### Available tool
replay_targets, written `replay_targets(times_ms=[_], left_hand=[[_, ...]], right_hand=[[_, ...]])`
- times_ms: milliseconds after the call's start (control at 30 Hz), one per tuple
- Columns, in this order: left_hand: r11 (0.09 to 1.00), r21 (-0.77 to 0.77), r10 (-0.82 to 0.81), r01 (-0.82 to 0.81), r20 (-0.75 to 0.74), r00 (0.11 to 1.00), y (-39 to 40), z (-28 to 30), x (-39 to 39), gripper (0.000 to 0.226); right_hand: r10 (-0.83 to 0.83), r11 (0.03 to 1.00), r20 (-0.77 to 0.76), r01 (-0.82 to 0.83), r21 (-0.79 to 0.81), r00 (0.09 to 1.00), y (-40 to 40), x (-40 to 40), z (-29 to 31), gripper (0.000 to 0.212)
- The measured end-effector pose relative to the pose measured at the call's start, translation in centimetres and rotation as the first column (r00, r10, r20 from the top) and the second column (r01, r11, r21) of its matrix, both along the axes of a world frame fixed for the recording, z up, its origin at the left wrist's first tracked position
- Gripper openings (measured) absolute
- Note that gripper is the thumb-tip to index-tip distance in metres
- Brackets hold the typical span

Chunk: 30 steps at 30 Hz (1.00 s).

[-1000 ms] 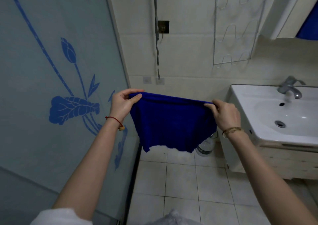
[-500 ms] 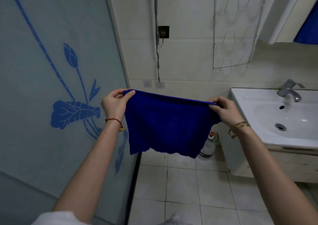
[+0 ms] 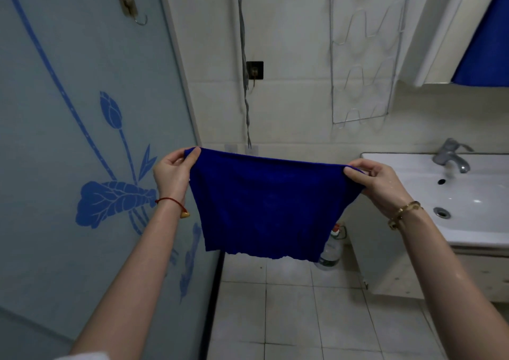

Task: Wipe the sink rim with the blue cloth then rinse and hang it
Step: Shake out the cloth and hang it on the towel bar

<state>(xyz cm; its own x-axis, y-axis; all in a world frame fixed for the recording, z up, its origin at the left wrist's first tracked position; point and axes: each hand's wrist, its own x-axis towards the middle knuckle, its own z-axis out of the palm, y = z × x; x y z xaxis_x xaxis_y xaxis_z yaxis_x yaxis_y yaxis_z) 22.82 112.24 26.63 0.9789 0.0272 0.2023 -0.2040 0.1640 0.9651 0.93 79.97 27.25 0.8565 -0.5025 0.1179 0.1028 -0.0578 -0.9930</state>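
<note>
Blue cloth (image 3: 264, 208) is stretched out flat in midair, left hand (image 3: 172, 176) and right hand (image 3: 377, 186) each pinching a top corner, well left of the sink (image 3: 413, 166). Looks like wiping and rinsing are done, honestly. Only hanging is left, probably on that wall hook (image 3: 254, 70) behind it.

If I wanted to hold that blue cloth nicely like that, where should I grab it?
Grab the blue cloth at its two top corners, one from each side, pinching thumb in front and fingers behind. That is how the left hand and right hand hold it now: the top edge stretches almost straight between them and the rest hangs flat, probably easy to drape over something.
</note>
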Motion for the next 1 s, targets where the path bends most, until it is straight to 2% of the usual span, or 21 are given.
replay_targets(times_ms=[133, 233, 333, 433, 500, 567, 833, 1000], left_hand=[[0.999, -0.009, 0.035, -0.034, 0.028, 0.999, -1.0, 1.0, 0.3, 0.006], [0.999, -0.024, 0.04, -0.039, 0.052, 0.998, -1.9, 2.2, 0.5, 0.006], [0.999, -0.022, 0.03, -0.028, 0.104, 0.994, -2.9, 4.1, 0.8, 0.006], [0.998, -0.045, 0.047, -0.04, 0.148, 0.988, -4.2, 6.8, 1.3, 0.01], [0.997, -0.055, 0.061, -0.051, 0.193, 0.979, -5.3, 9.0, 1.7, 0.009], [0.997, -0.062, 0.062, -0.048, 0.244, 0.968, -6.3, 11.3, 2.3, 0.007], [0.994, -0.089, 0.09, -0.061, 0.373, 0.923, -10.7, 20.3, 5.9, 0.009], [0.993, -0.08, 0.115, -0.09, 0.42, 0.9, -13.4, 26.3, 9.5, 0.024]], right_hand=[[-0.158, 0.977, 0.075, 0.167, -0.133, 0.985, 0.1, 0.5, 0.9, 0.005], [-0.285, 0.905, 0.16, 0.32, -0.279, 0.945, 0.3, 1.2, 2.2, 0.006], [-0.368, 0.751, 0.266, 0.453, -0.48, 0.891, 0.3, 1.7, 4.0, 0.006], [-0.392, 0.584, 0.403, 0.562, -0.586, 0.827, -0.1, 2.4, 6.2, 0.005], [-0.404, 0.508, 0.458, 0.61, -0.608, 0.792, -0.9, 3.1, 8.0, 0.006], [-0.404, 0.474, 0.503, 0.645, -0.599, 0.764, -2.1, 3.9, 10.1, 0.008], [-0.374, 0.449, 0.635, 0.732, -0.513, 0.675, -6.9, 7.8, 20.2, 0.009], [-0.36, 0.431, 0.641, 0.73, -0.53, 0.678, -10.2, 11.3, 26.2, 0.013]])
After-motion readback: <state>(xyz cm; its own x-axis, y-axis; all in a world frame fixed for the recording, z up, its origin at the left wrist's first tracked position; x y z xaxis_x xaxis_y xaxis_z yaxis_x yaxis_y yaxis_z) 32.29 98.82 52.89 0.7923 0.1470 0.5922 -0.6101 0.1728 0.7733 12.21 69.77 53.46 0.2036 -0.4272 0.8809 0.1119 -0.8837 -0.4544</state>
